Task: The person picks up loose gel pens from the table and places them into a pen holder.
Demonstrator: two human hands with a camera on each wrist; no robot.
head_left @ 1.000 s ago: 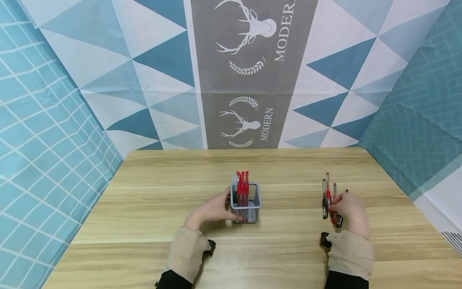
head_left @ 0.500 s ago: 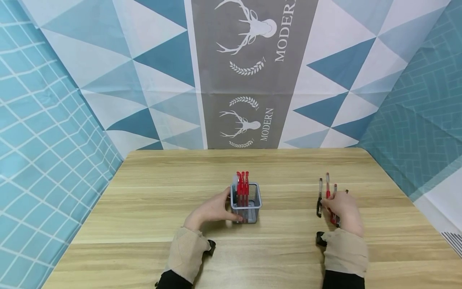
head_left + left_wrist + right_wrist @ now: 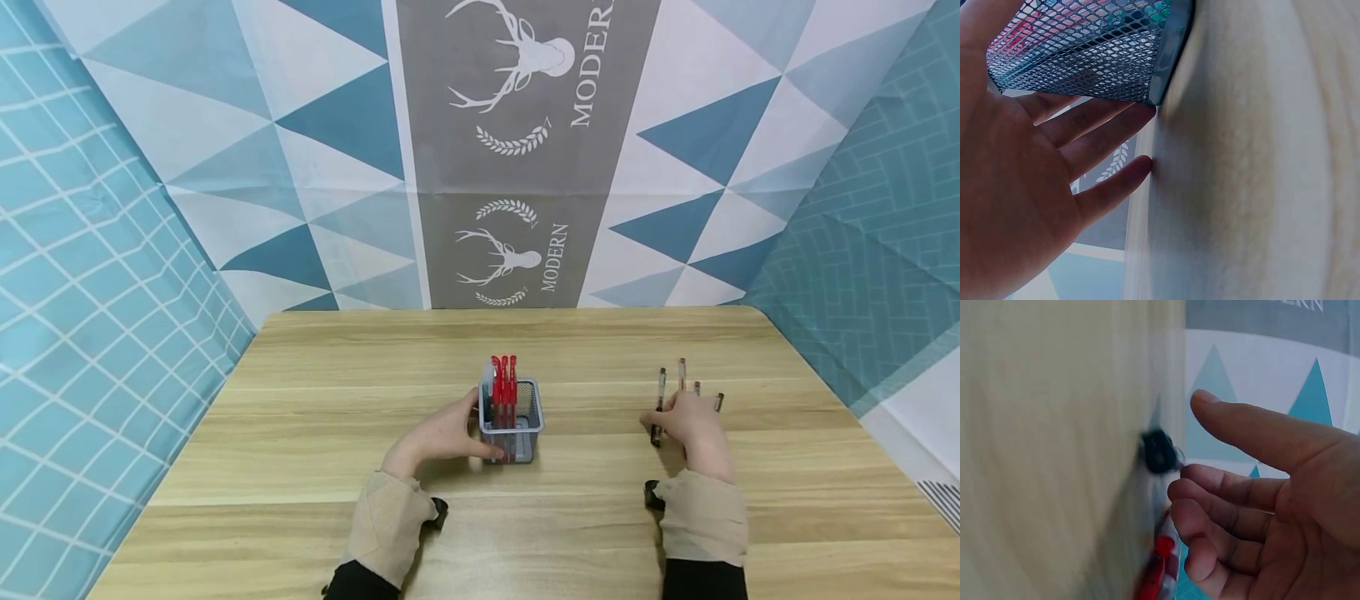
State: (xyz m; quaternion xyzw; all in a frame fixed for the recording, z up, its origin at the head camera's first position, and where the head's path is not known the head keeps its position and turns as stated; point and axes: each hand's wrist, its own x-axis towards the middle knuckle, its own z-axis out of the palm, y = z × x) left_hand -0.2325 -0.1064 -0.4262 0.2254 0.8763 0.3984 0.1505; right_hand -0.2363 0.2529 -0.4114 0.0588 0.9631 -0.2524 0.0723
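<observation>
My left hand (image 3: 442, 432) holds a grey wire-mesh pen holder (image 3: 531, 446) from its left side, thumb along the front and fingers behind; in the left wrist view the fingertips lie against the mesh (image 3: 1079, 62). Red-capped pens (image 3: 505, 392) stand upright inside, on the holder's left. Over at the right, my right hand (image 3: 693, 425) is above several pens lying on the table. A black-capped pen (image 3: 662, 382) lies by its fingertips. In the right wrist view the thumb is apart from the bent fingers, which are right at the black pen's end (image 3: 1160, 452); a red pen (image 3: 1161, 562) lies below.
The wooden table (image 3: 337, 375) carries other loose pens, partly hidden by the right hand; one pen end (image 3: 719, 402) shows right of it. A patterned cloth (image 3: 510, 167) hangs behind the table's back edge.
My right hand has moved left across the loose pens, and the black-capped pen has shifted left and apart from the red one. The left hand and holder stay put.
</observation>
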